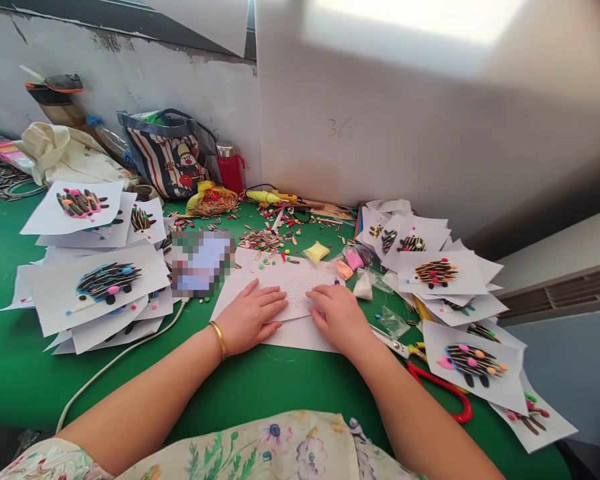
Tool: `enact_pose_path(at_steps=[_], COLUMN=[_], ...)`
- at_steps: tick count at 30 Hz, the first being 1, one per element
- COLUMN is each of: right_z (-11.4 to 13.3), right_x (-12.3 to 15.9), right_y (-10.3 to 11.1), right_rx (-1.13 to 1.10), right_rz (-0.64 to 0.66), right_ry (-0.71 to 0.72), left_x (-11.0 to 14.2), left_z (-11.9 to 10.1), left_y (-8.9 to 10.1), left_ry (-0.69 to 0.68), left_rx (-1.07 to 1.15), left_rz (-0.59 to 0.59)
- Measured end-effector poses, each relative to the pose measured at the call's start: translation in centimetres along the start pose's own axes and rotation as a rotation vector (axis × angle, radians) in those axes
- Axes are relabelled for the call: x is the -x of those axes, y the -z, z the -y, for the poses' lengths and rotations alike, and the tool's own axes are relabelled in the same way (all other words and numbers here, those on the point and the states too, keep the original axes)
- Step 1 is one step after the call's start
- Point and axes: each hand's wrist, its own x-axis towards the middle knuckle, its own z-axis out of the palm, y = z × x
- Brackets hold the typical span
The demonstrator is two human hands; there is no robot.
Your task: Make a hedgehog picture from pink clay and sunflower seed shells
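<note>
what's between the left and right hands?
A faint patterned drawing on the white paper sheet lies between the left hand and the right hand; the head view shows it.

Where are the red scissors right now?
In the head view, the red-handled scissors lie at right on the green table, between the right forearm and the pile of hedgehog pictures.

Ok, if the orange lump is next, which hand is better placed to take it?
Probably the right hand: it rests on the paper close to the orange lump; the left hand lies farther off, beyond the drawing.
</note>
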Motion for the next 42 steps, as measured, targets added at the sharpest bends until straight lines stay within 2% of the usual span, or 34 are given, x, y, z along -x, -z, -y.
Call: enact_pose_path(at_steps=[4, 7, 10, 12, 16, 23, 32, 35, 37, 38, 40, 42], right_z=[-2.7, -5.2, -7.6, -8.9, -10.3, -11.1, -10.8, -10.2, -9.0, -8.1, -5.8, -3.2], right_x=[-0.8, -1.5, -2.7, -3.7, -5.9, -7.5, -7.3, -6.7, -6.0, -5.5, -4.4, -3.3], right_y=[2.0, 4.2, 5.8, 6.0, 5.0, 4.4, 4.6, 5.5, 6.2, 6.6, 6.8, 6.5], right_rx=[0.123, 0.283, 0.4, 0.412, 0.371, 0.355, 0.341, 0.351, 0.356, 0.342, 0.271, 0.141], right_rz=[-0.098, -0.024, 0.075, 0.145, 0.292, 0.307, 0.267, 0.211, 0.114, 0.019, -0.18, -0.277], right_ry=[-0.188, -0.407, -0.562, -0.613, -0.678, -0.742, -0.718, -0.715, -0.687, -0.638, -0.438, -0.199], left_x=[-0.2, -0.1, -0.1, 0.0, 0.0, 0.0, -0.1, -0.2, -0.5, -0.8, -1.6, -2.6], left_z=[0.0, 0.0, 0.0, 0.1, 0.1, 0.0, -0.1, -0.7, -1.2, -1.5, -1.9, -2.3], left_y=[0.2, 0.2, 0.1, 0.0, -0.2, -0.1, 0.4, 1.3, 2.0, 2.4, 3.1, 3.5], left_ry=[0.049, 0.063, 0.059, 0.056, 0.061, 0.067, 0.061, 0.095, 0.135, 0.162, 0.25, 0.362], left_rx=[0.022, 0.046, 0.061, 0.073, 0.083, 0.079, 0.09, 0.126, 0.21, 0.284, 0.478, 0.793], left_rz=[-0.025, -0.034, -0.046, -0.064, -0.092, -0.106, -0.165, -0.217, -0.266, -0.289, -0.332, -0.353])
